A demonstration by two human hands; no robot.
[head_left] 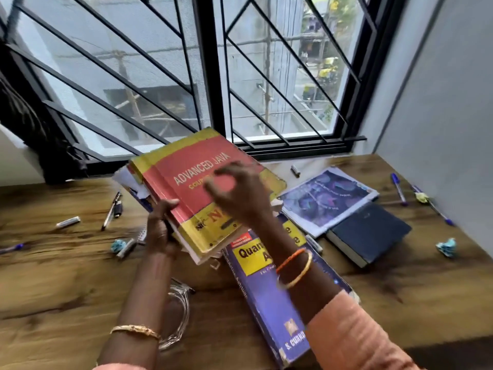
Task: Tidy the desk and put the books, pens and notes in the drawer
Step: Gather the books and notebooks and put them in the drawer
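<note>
Up off the table (66, 284), the red-and-yellow book (192, 177) sits tilted in the left hand (160, 231), whose grip clamps its lower-left edge. Over the cover, the right hand (240, 193) hovers blurred, fingers curled, empty. Beneath lies a purple book (266, 297).

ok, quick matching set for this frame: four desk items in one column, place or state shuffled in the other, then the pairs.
Items
1. Advanced Java book
2. purple aptitude book
3. dark blue book
4. crumpled blue paper

Places/states
A. flat under the right forearm
B. loose near the desk's right edge
C. lifted, gripped by the left hand
D. partly under a printed sheet

Pairs: 1-C, 2-A, 3-D, 4-B
</note>
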